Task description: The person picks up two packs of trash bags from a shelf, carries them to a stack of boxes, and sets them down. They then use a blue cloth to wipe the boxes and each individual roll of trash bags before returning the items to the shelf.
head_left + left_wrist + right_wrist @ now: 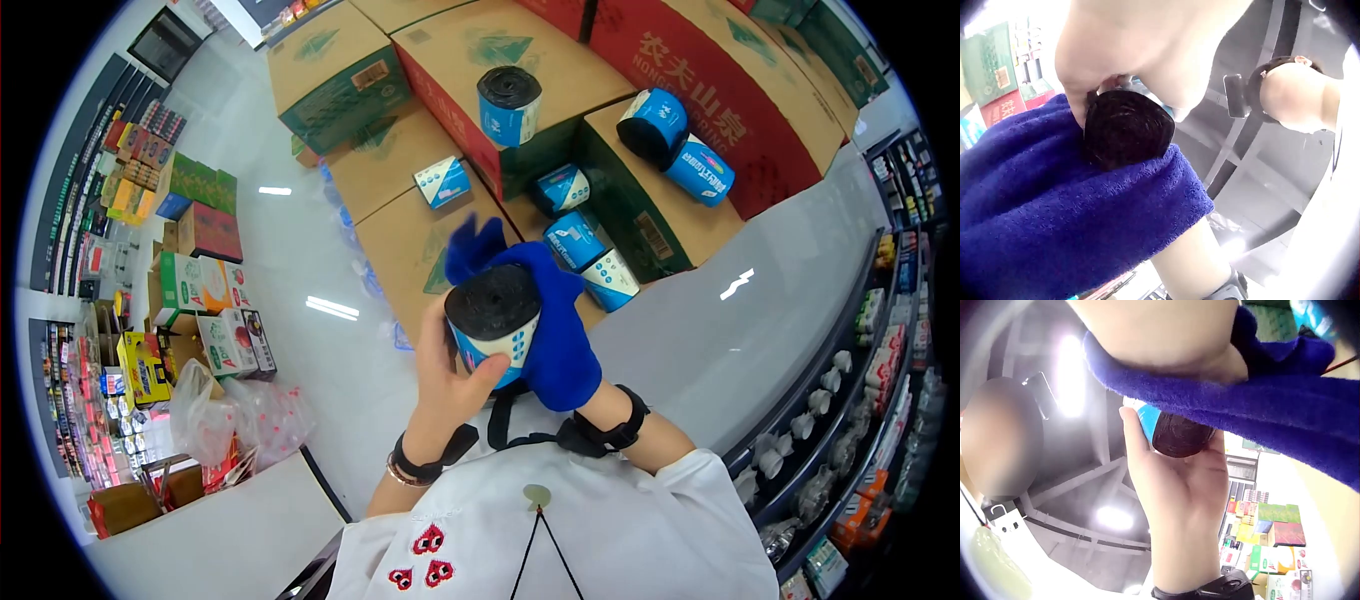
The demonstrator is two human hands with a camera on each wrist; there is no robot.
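My left hand grips a roll of black garbage bags with a blue and white label, its thumb across the label. The roll's black coiled end faces up in the head view. A blue towel lies along the roll's right side, wrapped over my right hand, which holds it there. Cloth hides most of the right fingers. In the left wrist view the towel hangs wide below the roll's black end. Seen from the right wrist, the left palm cups the roll from beneath.
Cardboard cartons stand stacked in front. On them lie more bag rolls: one upright, one on its side, and several at the right. Store shelves line the right; boxes and a plastic bag are at left.
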